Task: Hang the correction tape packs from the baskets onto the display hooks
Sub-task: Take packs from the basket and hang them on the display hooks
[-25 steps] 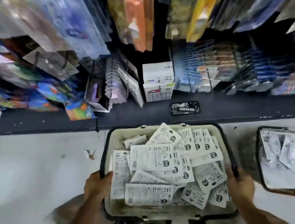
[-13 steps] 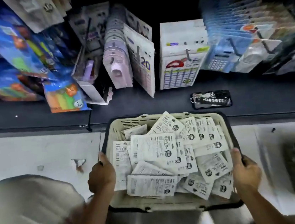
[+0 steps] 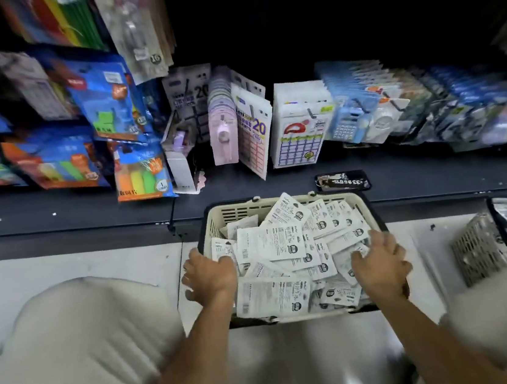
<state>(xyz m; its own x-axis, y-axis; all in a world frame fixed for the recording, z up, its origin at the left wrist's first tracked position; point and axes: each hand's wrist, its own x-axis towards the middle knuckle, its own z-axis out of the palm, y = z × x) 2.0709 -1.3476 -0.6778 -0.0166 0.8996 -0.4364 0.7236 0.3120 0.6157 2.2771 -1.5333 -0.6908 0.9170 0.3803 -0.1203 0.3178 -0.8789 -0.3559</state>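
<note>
Cream basket (image 3: 238, 210) set on floor against shelf base, presumably for short reach to hooks. Correction tape packs (image 3: 271, 247) heaped loose inside, none hung yet. Left hand (image 3: 210, 277) placed at left rim, fingers loosely spread over pack edges; nothing seen pinched. Right hand (image 3: 379, 261) laid over right-side packs, fingers relaxed; hold underneath cannot be told. Second basket (image 3: 479, 247) kept at right, likely as reserve.

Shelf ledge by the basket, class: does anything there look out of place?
Yes. A dark phone lies flat on the black shelf ledge, just behind the cream basket. It is not hung or packaged like the stock around it.
</note>
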